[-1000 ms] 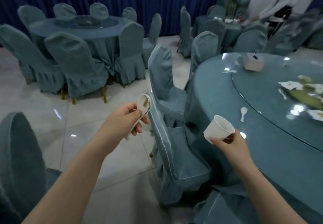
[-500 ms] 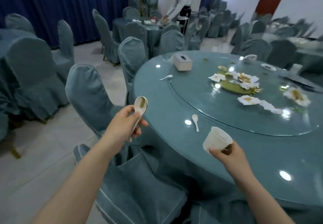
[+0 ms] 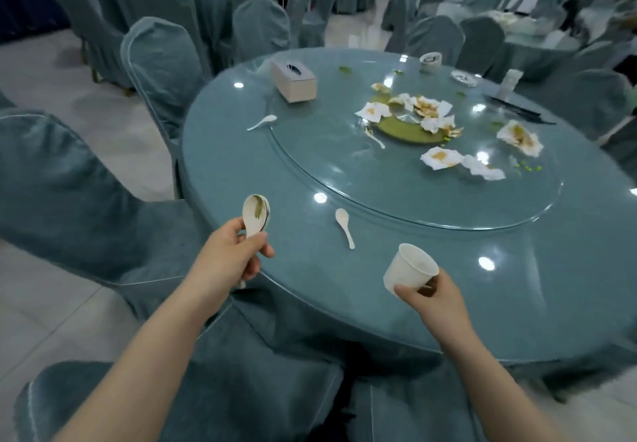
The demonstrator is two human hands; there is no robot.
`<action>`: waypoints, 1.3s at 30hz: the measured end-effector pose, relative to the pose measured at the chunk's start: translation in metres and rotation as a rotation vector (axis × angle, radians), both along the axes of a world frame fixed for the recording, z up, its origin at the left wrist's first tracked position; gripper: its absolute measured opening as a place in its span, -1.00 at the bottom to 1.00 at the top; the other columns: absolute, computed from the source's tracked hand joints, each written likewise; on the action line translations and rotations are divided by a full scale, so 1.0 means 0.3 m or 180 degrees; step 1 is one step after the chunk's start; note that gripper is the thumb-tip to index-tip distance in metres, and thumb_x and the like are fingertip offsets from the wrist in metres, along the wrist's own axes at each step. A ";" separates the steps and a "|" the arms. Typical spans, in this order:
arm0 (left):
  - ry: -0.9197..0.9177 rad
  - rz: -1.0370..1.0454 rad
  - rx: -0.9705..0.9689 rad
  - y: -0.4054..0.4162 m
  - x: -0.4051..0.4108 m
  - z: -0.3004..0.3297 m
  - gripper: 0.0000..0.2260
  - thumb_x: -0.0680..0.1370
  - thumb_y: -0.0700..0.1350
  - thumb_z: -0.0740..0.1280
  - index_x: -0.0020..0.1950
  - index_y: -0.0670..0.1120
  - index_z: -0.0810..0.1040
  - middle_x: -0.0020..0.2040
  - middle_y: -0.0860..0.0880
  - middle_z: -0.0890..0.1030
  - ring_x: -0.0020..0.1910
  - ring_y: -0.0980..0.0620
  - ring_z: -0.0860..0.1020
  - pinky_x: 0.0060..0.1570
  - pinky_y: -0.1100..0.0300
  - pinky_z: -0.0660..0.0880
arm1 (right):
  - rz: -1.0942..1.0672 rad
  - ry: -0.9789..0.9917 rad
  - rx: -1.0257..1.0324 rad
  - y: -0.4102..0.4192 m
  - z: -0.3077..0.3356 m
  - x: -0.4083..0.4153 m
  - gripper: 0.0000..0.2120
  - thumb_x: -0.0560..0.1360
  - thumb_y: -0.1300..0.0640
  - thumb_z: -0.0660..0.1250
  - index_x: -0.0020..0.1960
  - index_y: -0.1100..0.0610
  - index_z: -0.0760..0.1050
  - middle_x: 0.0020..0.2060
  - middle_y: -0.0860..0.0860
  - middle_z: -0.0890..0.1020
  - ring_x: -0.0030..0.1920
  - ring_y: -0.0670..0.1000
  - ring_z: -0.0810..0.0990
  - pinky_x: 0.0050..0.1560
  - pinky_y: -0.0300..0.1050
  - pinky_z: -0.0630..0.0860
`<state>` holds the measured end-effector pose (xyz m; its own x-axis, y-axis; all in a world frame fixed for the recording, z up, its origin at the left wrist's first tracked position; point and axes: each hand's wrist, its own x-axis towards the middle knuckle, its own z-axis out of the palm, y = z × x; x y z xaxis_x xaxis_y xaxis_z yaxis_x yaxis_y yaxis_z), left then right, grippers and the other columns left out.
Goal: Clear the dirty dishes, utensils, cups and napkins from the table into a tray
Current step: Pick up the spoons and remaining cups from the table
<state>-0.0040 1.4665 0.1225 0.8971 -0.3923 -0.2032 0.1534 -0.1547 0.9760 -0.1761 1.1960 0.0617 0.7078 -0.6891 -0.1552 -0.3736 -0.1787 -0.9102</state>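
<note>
Spoons and cup in hand, no tray in view.
We find the left hand gripping stacked spoons, the right hand pinching the tilted cup; dregs could spill onto the tabletop, and the spoon at 12 o'clock overloads either hand.

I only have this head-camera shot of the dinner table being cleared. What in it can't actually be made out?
- Tray: none shows in the head view, so where it stands is unknown.
- Cup in the right hand: its inside is turned away, contents unclear.
- Spoon handle: covered by the left hand.
- Small dishes at the far rim: too small and blurred.
- Far tables: motion blur.
</note>
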 end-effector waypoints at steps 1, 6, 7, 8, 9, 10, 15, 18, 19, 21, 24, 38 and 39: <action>0.0024 0.0048 0.0043 -0.008 0.017 -0.020 -0.87 0.56 -0.15 0.26 0.09 -0.02 0.50 -0.31 0.01 0.64 -0.54 0.13 0.40 -0.56 0.26 0.32 | 0.0029 0.0050 -0.0023 -0.013 -0.016 0.038 -0.57 0.31 0.15 0.52 0.10 -0.11 0.47 -0.07 -0.20 0.63 -0.10 -0.25 0.60 -0.14 -0.27 0.48; 0.0252 0.0452 0.0266 -0.083 0.128 -0.127 -0.90 0.58 -0.16 0.23 0.05 -0.03 0.50 -0.41 0.07 0.58 -0.53 0.16 0.42 -0.54 0.32 0.36 | 0.0196 0.0288 -0.0183 -0.128 -0.129 0.217 -0.57 0.29 0.04 0.53 0.02 -0.24 0.41 -0.06 -0.26 0.59 -0.07 -0.25 0.58 -0.18 -0.27 0.44; 0.0304 0.0531 0.0283 -0.102 0.150 -0.148 -0.91 0.58 -0.17 0.23 0.05 -0.04 0.49 -0.42 0.06 0.57 -0.54 0.16 0.41 -0.54 0.31 0.36 | 0.0227 0.0331 -0.0210 -0.157 -0.150 0.253 -0.56 0.29 0.01 0.53 0.04 -0.27 0.40 -0.04 -0.27 0.59 -0.05 -0.24 0.57 -0.18 -0.27 0.44; 0.0348 0.0615 0.0311 -0.125 0.171 -0.174 -0.92 0.58 -0.18 0.24 0.04 -0.05 0.49 -0.43 0.06 0.56 -0.54 0.15 0.41 -0.54 0.30 0.35 | 0.0280 0.0369 -0.0227 -0.192 -0.173 0.298 -0.55 0.29 -0.02 0.52 0.04 -0.31 0.39 -0.03 -0.29 0.57 -0.04 -0.26 0.56 -0.18 -0.28 0.43; 0.0384 0.0694 0.0360 -0.150 0.190 -0.201 -0.92 0.57 -0.19 0.25 0.03 -0.06 0.49 -0.43 0.07 0.56 -0.55 0.15 0.40 -0.54 0.30 0.35 | 0.0337 0.0394 -0.0245 -0.225 -0.195 0.347 -0.55 0.29 -0.05 0.52 0.02 -0.37 0.37 -0.02 -0.32 0.56 -0.04 -0.28 0.54 -0.19 -0.29 0.42; 0.0417 0.0754 0.0404 -0.173 0.204 -0.224 -0.93 0.56 -0.20 0.26 0.02 -0.07 0.49 -0.44 0.07 0.55 -0.55 0.15 0.40 -0.54 0.30 0.34 | 0.0371 0.0392 -0.0272 -0.252 -0.208 0.393 -0.55 0.29 -0.08 0.51 0.00 -0.42 0.36 -0.01 -0.36 0.54 -0.03 -0.31 0.53 -0.19 -0.30 0.41; 0.0640 0.1063 0.0742 -0.352 0.254 -0.339 -0.92 0.52 -0.19 0.26 -0.04 -0.03 0.46 -0.46 0.08 0.57 -0.58 0.16 0.39 -0.58 0.30 0.31 | 0.0511 0.0296 -0.0540 -0.394 -0.266 0.608 -0.52 0.31 -0.10 0.49 0.03 -0.45 0.29 -0.01 -0.48 0.47 0.02 -0.32 0.49 -0.07 -0.35 0.36; 0.0845 0.1111 0.0930 -0.490 0.263 -0.409 -0.91 0.51 -0.19 0.25 -0.09 0.01 0.42 -0.47 0.05 0.55 -0.63 0.18 0.36 -0.64 0.33 0.26 | 0.0313 0.0214 -0.0731 -0.506 -0.304 0.698 -0.49 0.35 -0.11 0.46 0.19 -0.28 0.29 0.05 -0.32 0.47 0.06 -0.22 0.46 -0.02 -0.28 0.34; 0.0885 0.1044 0.1007 -0.535 0.266 -0.431 -0.91 0.51 -0.19 0.25 -0.10 0.00 0.40 -0.46 0.05 0.54 -0.63 0.17 0.35 -0.64 0.31 0.25 | 0.0198 0.0218 -0.0776 -0.551 -0.318 0.724 -0.45 0.36 -0.11 0.45 0.25 -0.20 0.28 0.09 -0.26 0.47 0.09 -0.16 0.46 -0.02 -0.24 0.33; 0.0917 0.0852 0.1193 -0.613 0.270 -0.468 -0.95 0.51 -0.17 0.25 -0.09 -0.04 0.39 -0.42 0.01 0.51 -0.58 0.11 0.37 -0.58 0.30 0.25 | 0.0021 0.0330 -0.0834 -0.627 -0.342 0.761 -0.37 0.37 -0.10 0.45 0.33 -0.04 0.24 0.18 -0.11 0.50 0.16 0.01 0.49 0.02 -0.18 0.32; 0.0924 0.0622 0.1433 -0.726 0.281 -0.505 -0.87 0.50 -0.16 0.26 0.03 -0.11 0.40 -0.25 -0.11 0.55 -0.40 -0.06 0.47 -0.41 0.12 0.41 | -0.0074 0.0546 -0.0843 -0.694 -0.382 0.769 -0.34 0.40 -0.09 0.43 0.37 0.05 0.20 0.22 0.02 0.53 0.16 0.15 0.53 -0.02 -0.14 0.34; -0.0174 -0.0105 0.2915 -0.954 0.362 -0.613 -0.76 0.55 -0.05 0.30 0.04 -0.11 0.28 -0.01 -0.16 0.56 -0.07 -0.21 0.53 -0.22 0.09 0.31 | 0.0063 0.0891 -0.1152 -0.758 -0.441 0.750 -0.35 0.28 -0.32 0.34 0.24 -0.14 0.16 0.03 -0.05 0.60 0.02 0.14 0.57 -0.14 -0.10 0.38; -0.0212 -0.0192 0.3019 -0.944 0.371 -0.617 -0.79 0.56 -0.07 0.27 0.06 -0.14 0.30 0.02 -0.18 0.56 -0.04 -0.23 0.53 -0.21 0.08 0.32 | 0.0102 0.0910 -0.1206 -0.769 -0.438 0.753 -0.35 0.29 -0.30 0.36 0.24 -0.13 0.17 0.04 -0.03 0.60 0.03 0.15 0.57 -0.14 -0.10 0.38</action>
<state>0.1073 1.1833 -0.0626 0.9019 -0.1362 -0.4098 0.0680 -0.8924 0.4462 0.0498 0.9655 -0.0697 0.6951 -0.7134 -0.0889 -0.5886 -0.4937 -0.6402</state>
